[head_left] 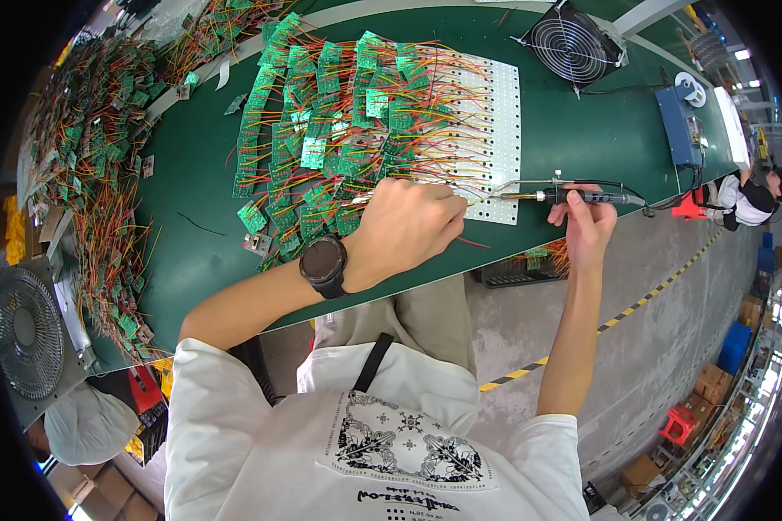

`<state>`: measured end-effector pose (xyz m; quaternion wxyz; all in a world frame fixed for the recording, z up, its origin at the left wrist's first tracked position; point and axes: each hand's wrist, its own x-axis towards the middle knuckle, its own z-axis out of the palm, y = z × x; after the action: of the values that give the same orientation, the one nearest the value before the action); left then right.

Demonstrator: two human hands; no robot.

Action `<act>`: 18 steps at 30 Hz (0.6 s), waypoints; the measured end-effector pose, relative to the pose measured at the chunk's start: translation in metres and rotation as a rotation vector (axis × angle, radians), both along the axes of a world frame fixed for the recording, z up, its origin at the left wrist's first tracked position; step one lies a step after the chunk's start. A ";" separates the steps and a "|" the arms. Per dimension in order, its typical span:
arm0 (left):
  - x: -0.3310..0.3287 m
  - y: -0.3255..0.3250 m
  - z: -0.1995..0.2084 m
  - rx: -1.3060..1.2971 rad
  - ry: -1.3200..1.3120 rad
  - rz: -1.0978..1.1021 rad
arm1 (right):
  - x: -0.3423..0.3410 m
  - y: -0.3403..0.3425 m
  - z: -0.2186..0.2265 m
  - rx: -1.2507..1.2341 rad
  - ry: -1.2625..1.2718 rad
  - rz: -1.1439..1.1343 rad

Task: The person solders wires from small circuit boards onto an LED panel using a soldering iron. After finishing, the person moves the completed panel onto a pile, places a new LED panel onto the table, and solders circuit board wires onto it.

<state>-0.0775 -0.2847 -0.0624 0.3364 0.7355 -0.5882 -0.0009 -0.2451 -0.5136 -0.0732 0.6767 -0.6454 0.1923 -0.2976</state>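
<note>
Green boards (313, 153) lie in rows at upper centre, their wires (447, 132) trailing onto the white plate (508, 130). Our left hand (406, 227) curls nearly closed at centre; we cannot tell what it grips. Our right hand (587, 227) pinches the iron (543, 196), right of centre, tip over the plate's lower part. We should steady the wire and keep contact brief.

Electronics workshop (wired circuit boards (313, 153)).
</note>
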 end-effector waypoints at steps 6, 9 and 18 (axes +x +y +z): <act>0.000 0.000 0.000 -0.008 -0.005 -0.002 | 0.000 -0.001 -0.003 -0.026 0.004 0.012; 0.000 0.001 0.000 0.016 -0.012 -0.004 | 0.000 0.000 -0.003 -0.034 0.010 0.009; 0.000 0.001 0.000 0.016 -0.011 0.001 | 0.002 0.002 0.000 -0.067 0.027 0.010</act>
<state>-0.0778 -0.2842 -0.0620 0.3271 0.7385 -0.5896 -0.0015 -0.2434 -0.5111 -0.0732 0.6537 -0.6725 0.1880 -0.2918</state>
